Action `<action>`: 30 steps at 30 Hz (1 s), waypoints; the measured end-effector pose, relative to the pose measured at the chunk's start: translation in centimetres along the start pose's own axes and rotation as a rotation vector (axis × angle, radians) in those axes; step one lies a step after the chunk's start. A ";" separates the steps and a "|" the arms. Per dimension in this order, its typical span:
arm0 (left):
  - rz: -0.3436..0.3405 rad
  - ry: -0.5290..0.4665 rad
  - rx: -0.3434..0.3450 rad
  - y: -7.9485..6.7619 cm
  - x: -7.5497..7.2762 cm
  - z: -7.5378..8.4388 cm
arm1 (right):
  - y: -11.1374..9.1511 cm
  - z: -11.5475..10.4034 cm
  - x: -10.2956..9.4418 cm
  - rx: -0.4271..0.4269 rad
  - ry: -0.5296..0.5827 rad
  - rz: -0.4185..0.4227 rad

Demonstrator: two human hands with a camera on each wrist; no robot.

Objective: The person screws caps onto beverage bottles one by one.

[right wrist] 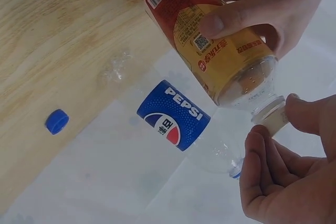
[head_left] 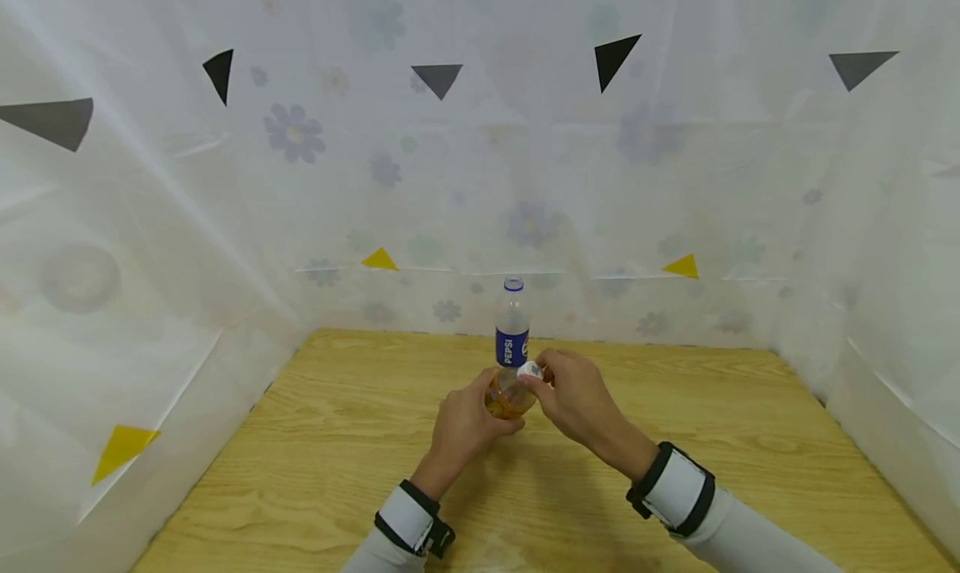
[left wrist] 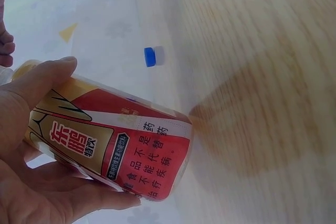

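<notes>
My left hand (head_left: 461, 419) grips a clear drink bottle with a red and gold label (left wrist: 105, 135), the thumb on one side and fingers on the other. Its base is right at the wooden tabletop. At the bottle's mouth, the thumb and fingertips of my right hand (head_left: 581, 398) pinch a white cap (right wrist: 275, 119). The cap sits over the neck in the right wrist view. Just behind the held bottle stands a clear Pepsi bottle (head_left: 512, 340) with a blue label, its mouth uncapped. A blue cap (right wrist: 56, 121) lies on the table beyond, hidden in the head view.
The wooden table (head_left: 337, 465) is enclosed at the back and sides by pale flower-patterned sheeting (head_left: 487, 181). Black, grey and yellow triangles are stuck on the sheeting. Both wrists wear strapped bands.
</notes>
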State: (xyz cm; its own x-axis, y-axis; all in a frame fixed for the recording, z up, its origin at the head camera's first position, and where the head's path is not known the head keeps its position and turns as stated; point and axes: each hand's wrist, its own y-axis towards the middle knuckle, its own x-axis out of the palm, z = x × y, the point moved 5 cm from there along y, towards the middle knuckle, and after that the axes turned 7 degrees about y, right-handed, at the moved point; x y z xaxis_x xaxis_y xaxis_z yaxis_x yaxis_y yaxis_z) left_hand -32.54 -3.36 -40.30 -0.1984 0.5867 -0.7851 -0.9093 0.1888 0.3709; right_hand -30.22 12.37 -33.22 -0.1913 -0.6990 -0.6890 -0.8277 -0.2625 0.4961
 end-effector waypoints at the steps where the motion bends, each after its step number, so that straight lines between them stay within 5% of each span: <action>1: 0.000 0.002 0.000 0.0 0.0 0.0 | 0.0 0.0 0.0 0.003 0.001 -0.004; 12: -0.015 0.009 -0.011 0.0 -0.2 0.2 | -0.4 0.4 -0.3 0.150 -0.052 -0.125; 21: -0.003 -0.010 -0.002 0.0 -0.1 0.0 | -0.6 -0.2 -0.2 -0.007 -0.001 -0.091; 30: -0.009 -0.001 -0.012 0.0 -0.1 -0.1 | -0.4 -0.5 0.3 -0.024 0.048 -0.043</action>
State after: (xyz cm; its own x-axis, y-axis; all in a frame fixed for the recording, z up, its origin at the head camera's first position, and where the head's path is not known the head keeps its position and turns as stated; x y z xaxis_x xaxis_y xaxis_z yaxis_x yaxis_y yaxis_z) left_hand -32.53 -3.50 -40.24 -0.1897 0.5856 -0.7881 -0.9155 0.1846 0.3576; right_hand -29.67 11.90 -33.38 -0.1295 -0.7176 -0.6843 -0.8217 -0.3085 0.4791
